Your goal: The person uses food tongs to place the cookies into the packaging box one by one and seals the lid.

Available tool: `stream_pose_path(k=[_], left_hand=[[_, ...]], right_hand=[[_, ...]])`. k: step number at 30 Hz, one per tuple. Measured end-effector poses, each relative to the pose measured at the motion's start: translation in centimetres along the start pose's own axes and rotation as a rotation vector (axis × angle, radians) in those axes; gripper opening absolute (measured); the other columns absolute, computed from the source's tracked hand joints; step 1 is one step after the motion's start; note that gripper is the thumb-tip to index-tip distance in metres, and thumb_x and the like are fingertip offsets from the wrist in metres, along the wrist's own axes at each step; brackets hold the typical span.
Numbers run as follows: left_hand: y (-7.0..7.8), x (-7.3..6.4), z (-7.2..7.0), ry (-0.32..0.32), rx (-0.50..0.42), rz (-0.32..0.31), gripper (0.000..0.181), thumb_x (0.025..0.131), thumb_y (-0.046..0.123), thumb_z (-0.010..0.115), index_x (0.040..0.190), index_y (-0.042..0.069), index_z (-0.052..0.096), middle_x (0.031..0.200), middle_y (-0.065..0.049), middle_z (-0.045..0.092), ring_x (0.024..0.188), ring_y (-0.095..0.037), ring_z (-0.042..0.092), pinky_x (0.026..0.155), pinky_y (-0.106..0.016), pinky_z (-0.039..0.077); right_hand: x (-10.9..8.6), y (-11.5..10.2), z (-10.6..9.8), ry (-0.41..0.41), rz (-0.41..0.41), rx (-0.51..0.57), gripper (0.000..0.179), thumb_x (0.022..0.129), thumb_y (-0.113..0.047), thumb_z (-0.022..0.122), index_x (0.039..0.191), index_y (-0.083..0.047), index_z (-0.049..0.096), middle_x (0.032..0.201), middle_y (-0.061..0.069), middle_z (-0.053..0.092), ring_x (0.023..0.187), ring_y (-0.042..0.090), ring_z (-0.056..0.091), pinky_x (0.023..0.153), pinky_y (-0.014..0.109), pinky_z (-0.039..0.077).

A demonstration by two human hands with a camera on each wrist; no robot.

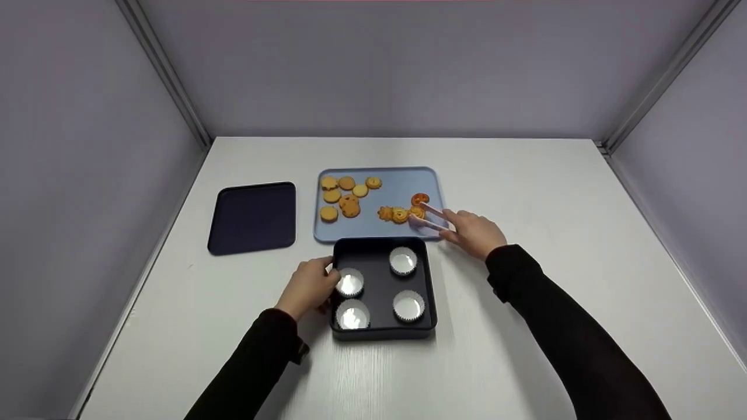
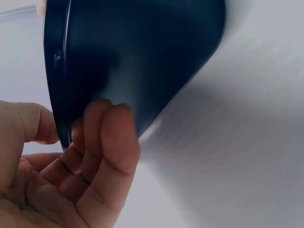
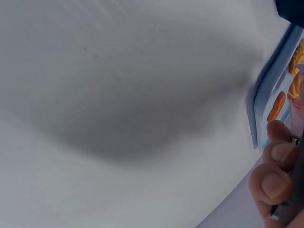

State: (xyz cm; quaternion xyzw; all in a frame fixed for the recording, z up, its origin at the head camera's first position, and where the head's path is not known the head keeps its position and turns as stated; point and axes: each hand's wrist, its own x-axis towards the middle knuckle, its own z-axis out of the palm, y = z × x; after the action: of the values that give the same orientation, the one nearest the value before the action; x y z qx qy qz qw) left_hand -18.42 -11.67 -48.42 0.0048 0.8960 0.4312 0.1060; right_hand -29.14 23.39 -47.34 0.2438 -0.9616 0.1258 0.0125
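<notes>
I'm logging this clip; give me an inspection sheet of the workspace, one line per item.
Surface: smooth white table, broad shadows under the arms.
Job's things: rectangular black open box with four round white fluted cups; rectangular light-blue tray behind it, bearing golden-brown cookies; slim pale-pink tongs.
Clutter: squarish dark-navy tray at left, touched by neither hand.
Hands: left hand holds the box's left wall; right hand holds the tongs, tips at the right-hand cookies, contact unclear.
Cables: nothing seen.
Surroundings: pale grey-lilac panels, grey corner strips.
</notes>
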Motion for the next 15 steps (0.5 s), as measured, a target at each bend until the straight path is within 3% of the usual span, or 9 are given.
stream_pose_path(k=[5,9,15], left_hand=[[0.0,0.1,0.0,-0.007,-0.011,-0.002,0.040,0.096,0.010,0.050,0.131,0.002,0.066,0.065,-0.017,0.066,0.041,-0.025,0.063,0.040,-0.039,0.054],[0.0,0.2,0.0,-0.014,-0.012,-0.004,0.043,0.096,0.010,0.049,0.136,0.001,0.063,0.065,-0.016,0.066,0.041,-0.025,0.063,0.040,-0.040,0.055],[0.1,0.2,-0.1,-0.010,0.000,-0.015,0.047,0.096,0.010,0.050,0.141,0.002,0.060,0.061,-0.010,0.063,0.043,-0.027,0.064,0.041,-0.039,0.054]], right_hand=[[-0.5,0.2,-0.8,0.057,-0.032,0.022,0.052,0.100,-0.033,0.066,0.143,-0.006,0.056,0.087,0.011,0.061,0.073,0.031,0.062,0.067,0.051,0.052],[-1.2,0.0,-1.8,0.082,-0.081,0.066,0.053,0.099,-0.033,0.067,0.144,-0.007,0.056,0.086,0.007,0.061,0.070,0.025,0.057,0.066,0.045,0.049],[-2.3,-0.9,-3.1,0.097,-0.267,0.114,0.050,0.096,-0.028,0.071,0.141,-0.007,0.060,0.088,0.005,0.062,0.067,0.018,0.051,0.063,0.036,0.044]])
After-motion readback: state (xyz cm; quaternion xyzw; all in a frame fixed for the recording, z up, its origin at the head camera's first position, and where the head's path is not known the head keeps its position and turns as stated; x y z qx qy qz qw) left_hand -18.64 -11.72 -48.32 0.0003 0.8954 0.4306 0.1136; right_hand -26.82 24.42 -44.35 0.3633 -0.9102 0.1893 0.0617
